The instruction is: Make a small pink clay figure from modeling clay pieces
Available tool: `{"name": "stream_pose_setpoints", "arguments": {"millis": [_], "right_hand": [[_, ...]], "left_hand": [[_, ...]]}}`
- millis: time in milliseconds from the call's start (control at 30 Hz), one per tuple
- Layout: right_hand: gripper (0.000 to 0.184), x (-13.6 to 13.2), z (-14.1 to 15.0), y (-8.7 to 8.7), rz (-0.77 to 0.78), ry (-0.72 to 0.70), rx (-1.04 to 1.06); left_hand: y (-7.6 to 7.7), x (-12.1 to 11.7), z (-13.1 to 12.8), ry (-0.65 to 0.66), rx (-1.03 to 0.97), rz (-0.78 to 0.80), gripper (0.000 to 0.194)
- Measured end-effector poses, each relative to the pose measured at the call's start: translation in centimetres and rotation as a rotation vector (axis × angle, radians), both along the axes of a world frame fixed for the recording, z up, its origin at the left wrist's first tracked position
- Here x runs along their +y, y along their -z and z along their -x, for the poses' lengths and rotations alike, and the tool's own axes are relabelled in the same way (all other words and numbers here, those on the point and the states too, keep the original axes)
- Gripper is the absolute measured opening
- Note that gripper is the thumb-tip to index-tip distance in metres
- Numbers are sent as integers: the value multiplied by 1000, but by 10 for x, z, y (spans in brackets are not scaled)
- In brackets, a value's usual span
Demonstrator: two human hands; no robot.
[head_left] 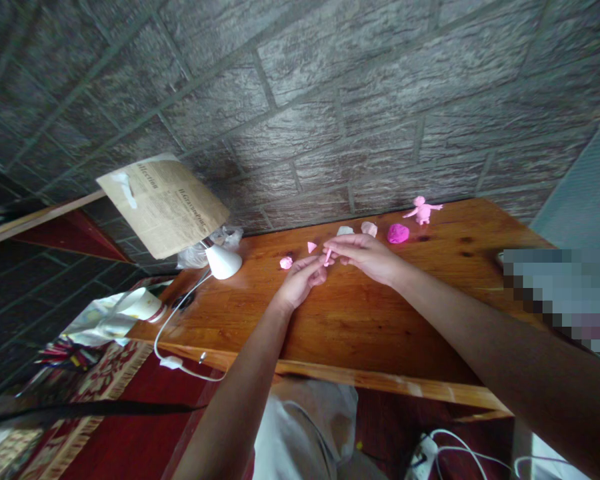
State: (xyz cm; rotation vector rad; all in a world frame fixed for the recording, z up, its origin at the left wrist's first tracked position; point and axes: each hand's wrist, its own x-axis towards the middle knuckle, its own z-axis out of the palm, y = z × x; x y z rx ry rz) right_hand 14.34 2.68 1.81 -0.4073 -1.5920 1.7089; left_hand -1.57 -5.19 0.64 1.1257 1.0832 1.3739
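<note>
Between the fingertips of both hands is a small strip of pink modelling clay (327, 257), held a little above the wooden table. My left hand (303, 280) pinches its lower end, and my right hand (363, 255) grips near its upper end with thumb and fingers. Just left of the hands lie a pink clay lump (286, 263) and a small pink triangular piece (311, 247). Behind my right hand are a white lump (345, 231) and a pale pink lump (369, 229). A magenta clay ball (398, 233) sits farther right, beside a standing pink clay figure (422, 210) with outstretched arms.
A lamp with a newspaper-print shade (165, 207) and white base (223, 261) stands at the table's left end, its cord (167, 327) hanging over the front edge. A paper cup (143, 305) lies at left. A stone-patterned wall (310, 133) rises behind the wooden table (380, 327).
</note>
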Motion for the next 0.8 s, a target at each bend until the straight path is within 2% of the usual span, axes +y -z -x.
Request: {"name": "stream_pose_setpoints", "arguments": {"millis": [233,467,667,800], "right_hand": [[35,0,0,0,-5,10,-3],[42,4,2,3,161,93,-14],[39,1,2,8,-22,32,-93],[35,1,1,8,-14,64,-98]], "left_hand": [[1,0,0,8,11,-2,42],[2,1,3,-2,-25,-2,38],[4,3,2,-13,-32,-9,39],[6,4,2,2,21,-34,39]]}}
